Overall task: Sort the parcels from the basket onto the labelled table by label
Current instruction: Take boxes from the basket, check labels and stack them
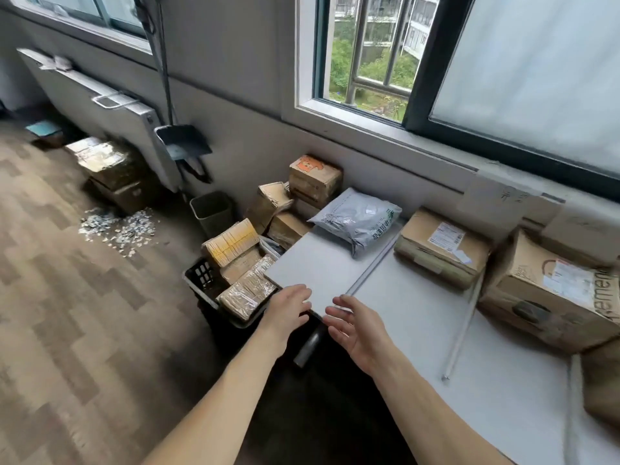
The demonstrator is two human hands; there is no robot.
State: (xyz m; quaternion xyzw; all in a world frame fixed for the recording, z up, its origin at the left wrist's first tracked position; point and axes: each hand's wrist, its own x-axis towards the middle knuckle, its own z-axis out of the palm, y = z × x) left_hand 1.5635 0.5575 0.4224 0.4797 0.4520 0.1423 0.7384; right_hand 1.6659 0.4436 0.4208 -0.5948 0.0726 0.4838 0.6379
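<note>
A black plastic basket (200,280) stands on the floor at the table's left end, holding several taped cardboard parcels; a yellow-edged one (231,241) lies on top and a shiny taped one (246,292) lies at the front. On the white table (419,317) sit a grey poly mailer (360,221), a flat box with a label (443,248) and a large carton (550,290). My left hand (288,308) hovers open at the basket's near rim, holding nothing. My right hand (354,325) is open, palm turned left, over the table's corner.
More cardboard boxes (313,177) are stacked against the wall behind the basket, next to a grey bin (213,209). Thin metal rods (464,327) divide the tabletop into sections. Paper scraps (119,226) and boxes lie on the wooden floor at left. A dustpan (183,140) hangs by the wall.
</note>
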